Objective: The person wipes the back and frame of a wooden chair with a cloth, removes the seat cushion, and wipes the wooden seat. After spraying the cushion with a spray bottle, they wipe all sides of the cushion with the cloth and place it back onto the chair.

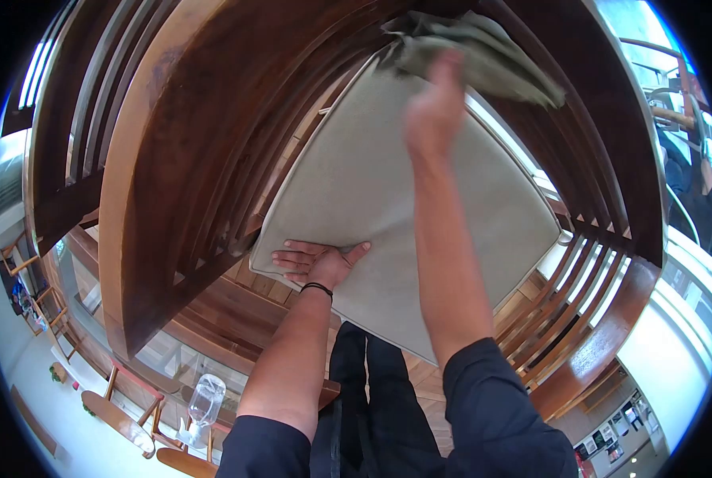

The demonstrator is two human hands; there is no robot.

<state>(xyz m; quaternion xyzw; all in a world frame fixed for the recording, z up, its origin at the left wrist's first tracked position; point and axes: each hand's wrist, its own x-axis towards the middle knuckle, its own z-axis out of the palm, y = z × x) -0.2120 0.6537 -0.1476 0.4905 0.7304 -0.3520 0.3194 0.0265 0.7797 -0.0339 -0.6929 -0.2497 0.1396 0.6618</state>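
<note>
A pale grey-beige seat cushion (356, 175) with piped edges lies in a dark wooden slatted chair (145, 119). My left hand (320, 261) presses flat on the cushion near its front left corner, fingers spread, with a dark band at the wrist. Farther back, my right hand (437, 107) is closed on a crumpled olive-grey cloth (491, 64). Motion smears this hand and part of the cloth, which overlaps the cushion's rear end and the chair's back in this view.
Wooden slats (567, 291) and a curved armrest (603, 346) stand to the right. At lower left are a clear bottle with a spray head (206, 398) and several wooden stools or chairs (117, 418). My dark-trousered legs (372, 398) are just in front of the cushion.
</note>
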